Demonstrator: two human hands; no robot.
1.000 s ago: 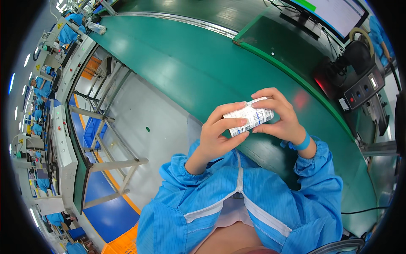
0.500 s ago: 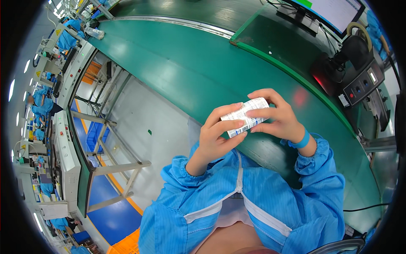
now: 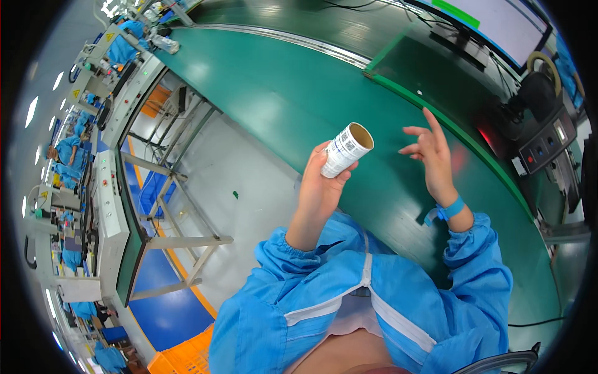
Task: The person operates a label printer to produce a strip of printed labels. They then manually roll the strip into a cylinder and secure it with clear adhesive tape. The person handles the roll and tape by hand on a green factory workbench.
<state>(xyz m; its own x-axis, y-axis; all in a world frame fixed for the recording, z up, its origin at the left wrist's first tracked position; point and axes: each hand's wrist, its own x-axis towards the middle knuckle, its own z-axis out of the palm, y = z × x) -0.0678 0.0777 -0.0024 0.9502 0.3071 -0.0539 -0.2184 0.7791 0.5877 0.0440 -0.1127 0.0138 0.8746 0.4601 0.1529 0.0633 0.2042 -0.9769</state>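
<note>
My left hand is wrapped round a roll of printed white labels on a brown cardboard core. The roll is tilted, its open end showing the hollow core toward the upper right. Apart from it, to the right, my right hand is raised over the green work surface with its fingers spread and nothing in them. A blue wrist band circles my right wrist.
A monitor stands at the far right. Near it are a dark scanner on a stand and a control box. A raised green edge strip crosses the surface. An orange crate sits at lower left; metal frame legs stand on the left.
My right hand has let go of the label roll and moved right, its fingers opening. In my left hand the roll has turned, so its hollow end now shows.
</note>
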